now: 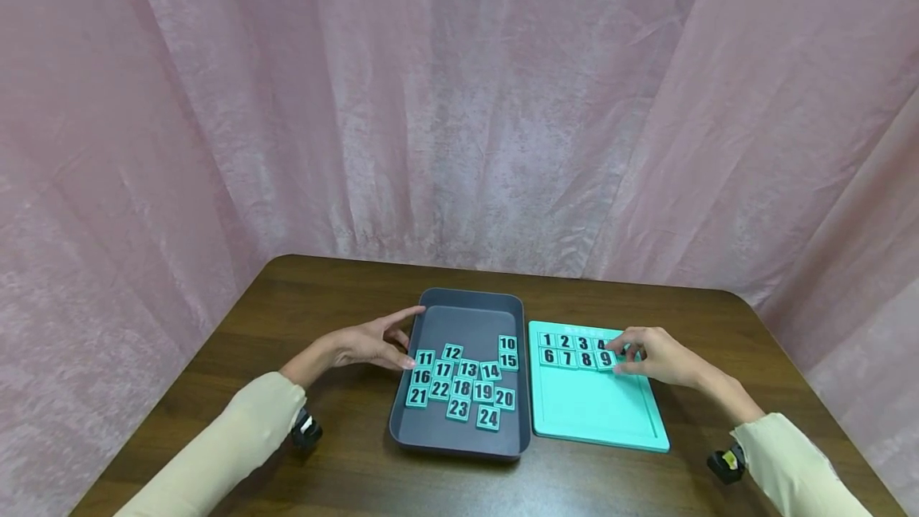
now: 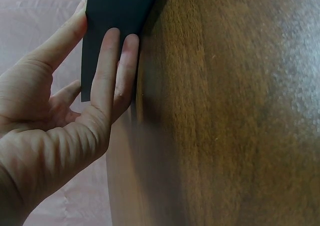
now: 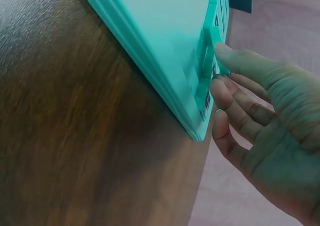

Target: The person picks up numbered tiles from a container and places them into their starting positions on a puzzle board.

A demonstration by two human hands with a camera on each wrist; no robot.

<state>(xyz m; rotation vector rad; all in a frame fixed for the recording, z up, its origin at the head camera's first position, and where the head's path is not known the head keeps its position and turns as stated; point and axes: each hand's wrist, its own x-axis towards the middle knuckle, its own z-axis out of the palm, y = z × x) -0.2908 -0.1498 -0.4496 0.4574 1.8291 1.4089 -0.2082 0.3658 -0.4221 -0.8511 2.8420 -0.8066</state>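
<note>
My left hand rests at the left side of a dark grey tray, fingers stretched against its outer wall and thumb at the rim. Several turquoise number tiles, from 10 to 24, lie face up in the tray. To its right lies a turquoise board with tiles 1 to 8 in two rows along its far side. Between the thumb and fingertips of my right hand is the number 9 tile, just right of the 8 tile. In the right wrist view, this tile stands tilted above the row.
A brown wooden table carries the tray and board, set side by side with a narrow gap. Pink curtains hang behind the table's far edge. A small dark wrist camera sits on each forearm.
</note>
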